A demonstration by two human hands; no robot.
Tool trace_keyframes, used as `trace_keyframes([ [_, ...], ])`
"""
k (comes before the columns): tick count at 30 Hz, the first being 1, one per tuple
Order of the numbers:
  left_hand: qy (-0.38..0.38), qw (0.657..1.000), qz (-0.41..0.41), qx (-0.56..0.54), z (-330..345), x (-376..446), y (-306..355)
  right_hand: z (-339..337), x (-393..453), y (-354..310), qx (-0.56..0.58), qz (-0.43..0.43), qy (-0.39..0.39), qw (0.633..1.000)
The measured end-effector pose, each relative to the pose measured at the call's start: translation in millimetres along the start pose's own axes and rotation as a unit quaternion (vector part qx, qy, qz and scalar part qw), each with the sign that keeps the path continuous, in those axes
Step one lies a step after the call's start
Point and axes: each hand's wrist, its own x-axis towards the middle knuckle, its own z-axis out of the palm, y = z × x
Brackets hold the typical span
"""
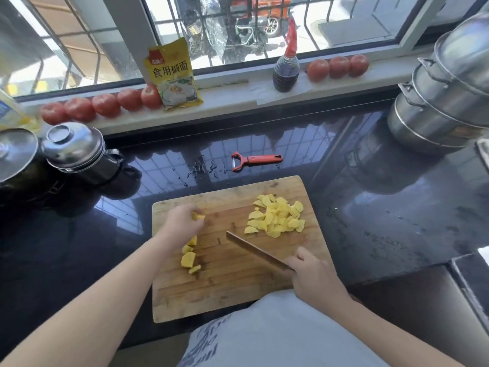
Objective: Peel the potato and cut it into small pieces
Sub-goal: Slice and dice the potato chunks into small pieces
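While a pile of pale yellow cut potato pieces (pixel 276 217) lies at the far right of the worn wooden cutting board (pixel 238 287), my left hand (pixel 182 223) pinches one small yellow potato chunk (pixel 198 216) in curled fingers above the board's left side. A few more yellow chunks (pixel 189 256) sit just below that hand. My right hand (pixel 313 276) grips the long steel knife (pixel 255 250), its blade angled across the board. Beyond, a red-handled peeler (pixel 254 160) rests on the wet black countertop (pixel 370 221).
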Motion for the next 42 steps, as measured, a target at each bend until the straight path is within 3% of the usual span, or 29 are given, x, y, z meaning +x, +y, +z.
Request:
trace_keyframes([
  [2,-0.048,0.973,-0.066,-0.215,2.6,-20.5,12.9,-2.8,5.5,-7.4,0.011,0.012,0.001,1.000],
  [4,-0.111,0.907,-0.120,-0.388,7.2,-45.6,22.2,-6.0,12.6,-13.1,0.032,0.032,0.017,0.999],
  [6,-0.162,0.828,-0.164,-0.511,13.5,-63.7,22.2,-9.6,21.5,-14.6,0.056,0.059,0.033,0.996],
  [8,-0.186,0.787,-0.184,-0.558,19.2,-71.8,15.0,-14.2,30.5,-14.1,0.065,0.085,0.036,0.994],
  [9,-0.193,0.794,-0.183,-0.546,21.7,-73.6,12.0,-17.3,33.7,-13.9,0.066,0.090,0.038,0.993],
  [10,-0.198,0.835,-0.167,-0.486,25.7,-72.9,9.3,-19.9,36.1,-13.6,0.068,0.092,0.042,0.993],
  [12,-0.186,0.953,-0.082,-0.226,37.7,-68.5,9.6,-24.2,37.9,-14.3,0.076,0.094,0.048,0.992],
  [13,-0.171,0.980,-0.023,-0.095,46.1,-66.2,13.0,-25.0,37.8,-15.1,0.081,0.096,0.047,0.991],
  [14,-0.159,0.987,0.028,-0.005,55.6,-63.6,17.4,-25.1,37.0,-16.1,0.088,0.098,0.045,0.990],
  [16,-0.145,0.983,0.091,0.061,71.3,-59.3,28.4,-24.2,34.1,-19.3,0.110,0.104,0.039,0.988],
  [18,-0.101,0.985,0.127,0.055,81.3,-60.1,32.3,-23.5,29.8,-22.6,0.126,0.108,0.032,0.986],
  [23,0.106,0.987,0.086,-0.089,89.6,-88.3,3.2,-27.2,13.8,-26.1,0.147,0.089,0.020,0.985],
  [26,0.182,0.955,0.234,-0.027,108.8,-102.7,-15.7,-28.2,3.4,-28.3,0.104,0.028,0.019,0.994],
  [28,0.189,0.933,0.307,0.008,121.5,-102.5,-18.6,-26.6,-1.8,-30.9,0.064,-0.008,0.013,0.998],
  [31,0.191,0.921,0.339,0.024,133.2,-96.5,-18.9,-18.7,-5.0,-32.1,0.024,-0.036,-0.018,0.999],
  [36,0.216,0.919,0.329,0.035,138.5,-92.9,-17.7,-2.3,-5.3,-29.4,-0.012,-0.055,-0.037,0.998],
  [42,0.229,0.918,0.320,0.043,145.1,-91.4,-12.8,-3.8,-7.0,-33.0,-0.068,-0.082,0.005,0.994],
])
